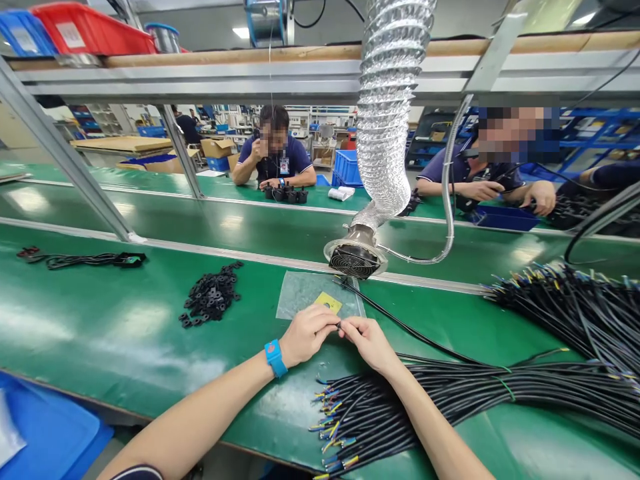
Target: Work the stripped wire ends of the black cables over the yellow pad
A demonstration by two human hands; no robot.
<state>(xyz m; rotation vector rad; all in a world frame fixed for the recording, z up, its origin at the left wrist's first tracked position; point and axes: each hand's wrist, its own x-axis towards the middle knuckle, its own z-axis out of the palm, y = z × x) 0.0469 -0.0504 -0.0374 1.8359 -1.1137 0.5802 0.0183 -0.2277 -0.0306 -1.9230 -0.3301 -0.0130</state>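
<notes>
Over green bench (125, 327), both hands (340, 333) pinch black cable (400, 323) between them.

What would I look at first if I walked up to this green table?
Probably the big crinkly silver hose hanging in the middle, ending in a round fan just above the green table. Below it, the left hand and right hand pinch a thin black cable end. Bundles of black cables with coloured tips lie at the right.

Two bare hands, left hand (306, 333) and right hand (371, 341); one blue wristband (275, 358); one silver ribbed exhaust duct (387, 113); two co-workers opposite; black plastic rings (213, 297), maybe forty.
</notes>
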